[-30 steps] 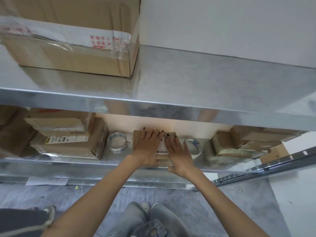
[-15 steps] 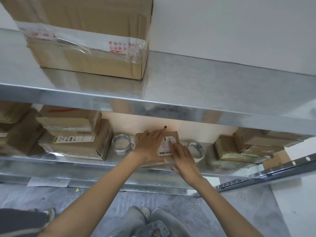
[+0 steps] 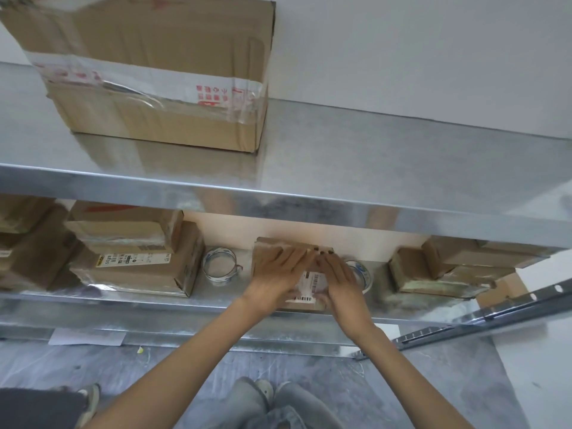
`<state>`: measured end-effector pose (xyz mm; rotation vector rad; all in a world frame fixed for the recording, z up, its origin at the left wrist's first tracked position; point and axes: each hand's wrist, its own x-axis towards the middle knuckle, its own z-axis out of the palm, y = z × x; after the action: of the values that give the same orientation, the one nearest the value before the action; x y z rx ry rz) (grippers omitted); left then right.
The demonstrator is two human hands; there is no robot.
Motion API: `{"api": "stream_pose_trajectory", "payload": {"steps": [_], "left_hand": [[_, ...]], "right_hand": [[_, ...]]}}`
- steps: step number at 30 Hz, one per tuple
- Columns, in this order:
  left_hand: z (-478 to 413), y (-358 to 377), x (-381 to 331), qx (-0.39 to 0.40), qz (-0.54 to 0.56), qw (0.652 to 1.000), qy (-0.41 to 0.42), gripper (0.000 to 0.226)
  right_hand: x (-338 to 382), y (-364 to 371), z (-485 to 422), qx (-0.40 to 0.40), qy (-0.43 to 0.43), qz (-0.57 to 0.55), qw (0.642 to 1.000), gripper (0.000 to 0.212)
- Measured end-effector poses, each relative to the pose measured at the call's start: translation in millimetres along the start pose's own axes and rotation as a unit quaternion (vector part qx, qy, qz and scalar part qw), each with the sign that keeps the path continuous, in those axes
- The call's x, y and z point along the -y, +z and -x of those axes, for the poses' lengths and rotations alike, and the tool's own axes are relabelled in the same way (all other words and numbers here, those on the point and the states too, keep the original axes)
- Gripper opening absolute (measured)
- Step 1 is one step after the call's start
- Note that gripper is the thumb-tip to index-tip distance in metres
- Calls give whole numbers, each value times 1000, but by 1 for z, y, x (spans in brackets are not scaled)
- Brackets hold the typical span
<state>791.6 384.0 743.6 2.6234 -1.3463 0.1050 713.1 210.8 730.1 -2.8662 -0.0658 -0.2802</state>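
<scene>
A small brown cardboard parcel [image 3: 266, 252] with a white barcode label [image 3: 313, 284] lies on the lower metal shelf [image 3: 154, 300]. My left hand [image 3: 278, 270] lies flat on its top with straight fingers. My right hand [image 3: 339, 278] presses flat on the label's right side, fingers straight, its fingertips close to the left hand's. Both hands cover most of the parcel.
Clear tape rolls sit on either side of the parcel, one left [image 3: 219, 266], one right [image 3: 362, 274]. Stacked parcels stand left [image 3: 133, 261] and right [image 3: 448, 267]. A large taped carton [image 3: 154, 72] sits on the upper shelf [image 3: 371, 168]. Another person's shoe [image 3: 89, 400] shows at the lower left.
My right hand has slid up from the label's lower edge to lie flat beside my left hand. The left hand has stayed on the parcel. The view has shifted slightly.
</scene>
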Motion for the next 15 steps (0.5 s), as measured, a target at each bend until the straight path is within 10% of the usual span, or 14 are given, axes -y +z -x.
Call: {"api": "stream_pose_trajectory", "payload": {"steps": [6,15], "left_hand": [[-18,-7,6,137,-20,985,-106,104],[9,7,-2,-2,-51,995,-81,103]], "right_hand": [[11,9,27,-57,-25,25,998,69],[11,-23,-43,237,27,44,970,105]]}}
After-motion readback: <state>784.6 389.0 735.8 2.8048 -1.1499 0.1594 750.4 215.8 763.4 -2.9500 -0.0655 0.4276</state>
